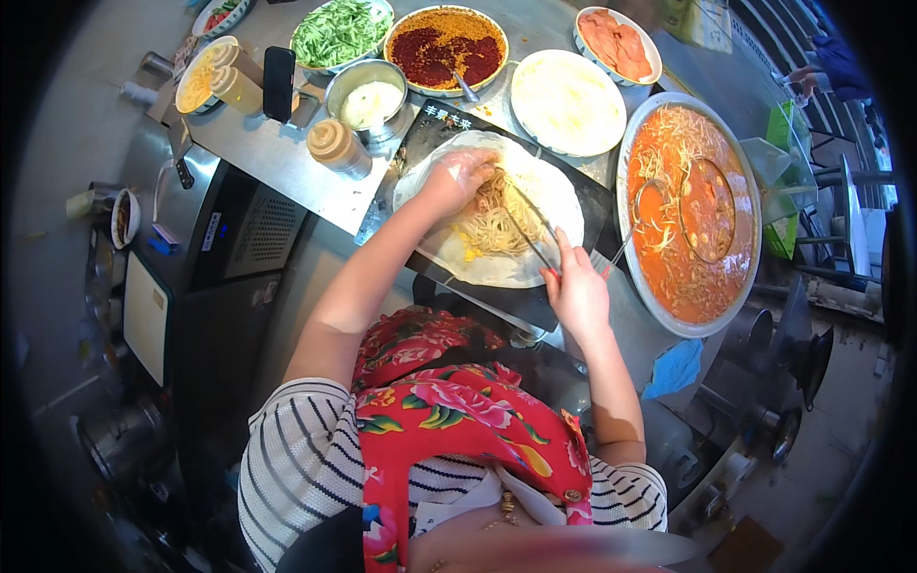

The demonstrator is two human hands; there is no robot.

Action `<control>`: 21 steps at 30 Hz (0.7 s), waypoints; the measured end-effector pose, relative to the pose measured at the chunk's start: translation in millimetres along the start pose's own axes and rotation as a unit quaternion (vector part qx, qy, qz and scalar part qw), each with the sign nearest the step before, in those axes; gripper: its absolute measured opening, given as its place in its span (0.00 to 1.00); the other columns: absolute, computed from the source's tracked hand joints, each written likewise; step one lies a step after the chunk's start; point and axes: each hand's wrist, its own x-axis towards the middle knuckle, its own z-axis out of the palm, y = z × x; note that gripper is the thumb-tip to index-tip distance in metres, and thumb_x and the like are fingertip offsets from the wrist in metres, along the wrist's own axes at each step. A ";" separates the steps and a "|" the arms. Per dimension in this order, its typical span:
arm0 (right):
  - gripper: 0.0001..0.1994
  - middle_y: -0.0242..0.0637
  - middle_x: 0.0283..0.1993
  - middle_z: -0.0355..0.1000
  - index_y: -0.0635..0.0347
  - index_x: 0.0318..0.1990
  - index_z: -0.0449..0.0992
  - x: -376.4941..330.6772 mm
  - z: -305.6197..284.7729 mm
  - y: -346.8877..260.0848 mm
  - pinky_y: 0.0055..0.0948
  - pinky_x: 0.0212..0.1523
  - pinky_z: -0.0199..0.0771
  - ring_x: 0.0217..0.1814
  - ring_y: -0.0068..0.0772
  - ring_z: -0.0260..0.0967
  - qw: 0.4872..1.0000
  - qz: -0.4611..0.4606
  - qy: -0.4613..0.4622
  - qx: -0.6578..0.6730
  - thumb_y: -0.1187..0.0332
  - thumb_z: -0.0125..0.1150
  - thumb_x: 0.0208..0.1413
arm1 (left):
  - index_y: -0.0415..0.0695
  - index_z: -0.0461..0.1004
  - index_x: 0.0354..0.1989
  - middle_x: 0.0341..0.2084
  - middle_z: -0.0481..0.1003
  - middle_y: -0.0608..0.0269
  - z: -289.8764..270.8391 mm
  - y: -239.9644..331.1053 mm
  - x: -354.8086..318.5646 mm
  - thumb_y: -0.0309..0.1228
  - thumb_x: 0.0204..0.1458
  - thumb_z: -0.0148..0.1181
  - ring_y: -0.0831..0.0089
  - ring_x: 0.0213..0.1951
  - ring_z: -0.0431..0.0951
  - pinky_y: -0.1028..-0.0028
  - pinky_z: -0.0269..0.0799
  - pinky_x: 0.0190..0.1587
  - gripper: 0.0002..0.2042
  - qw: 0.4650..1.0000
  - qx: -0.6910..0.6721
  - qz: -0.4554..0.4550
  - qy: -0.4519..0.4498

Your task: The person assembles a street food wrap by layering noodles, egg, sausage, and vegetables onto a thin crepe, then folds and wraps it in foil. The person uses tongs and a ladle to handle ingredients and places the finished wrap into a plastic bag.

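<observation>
A round pale flatbread (544,186) lies on a black board (435,129) on the steel counter. A heap of pale noodles or shreds (492,220) with a few yellow bits sits in its middle. My left hand (457,177), in a thin clear glove, presses on the left side of the heap and the flatbread. My right hand (576,286) grips a pair of long metal tongs or chopsticks (525,224), whose tips reach into the noodles.
A large round pan of orange-red broth with shreds (688,210) stands at the right, a ladle in it. Behind are a white plate (566,100), a chilli powder bowl (445,48), green shreds (339,31), pink slices (618,43), a metal pot (368,95), squeeze bottles (336,145) and a phone (278,81).
</observation>
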 end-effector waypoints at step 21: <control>0.23 0.42 0.55 0.77 0.59 0.50 0.81 529.0 31.6 -397.6 0.41 0.53 0.76 0.55 0.43 0.77 0.904 -0.069 -0.242 -0.346 0.53 0.63 0.53 | 0.44 0.78 0.51 0.39 0.80 0.56 -237.4 -145.1 -167.0 0.26 0.61 0.57 0.69 0.38 0.82 0.72 0.77 0.41 0.11 0.971 -0.215 -0.073 -0.082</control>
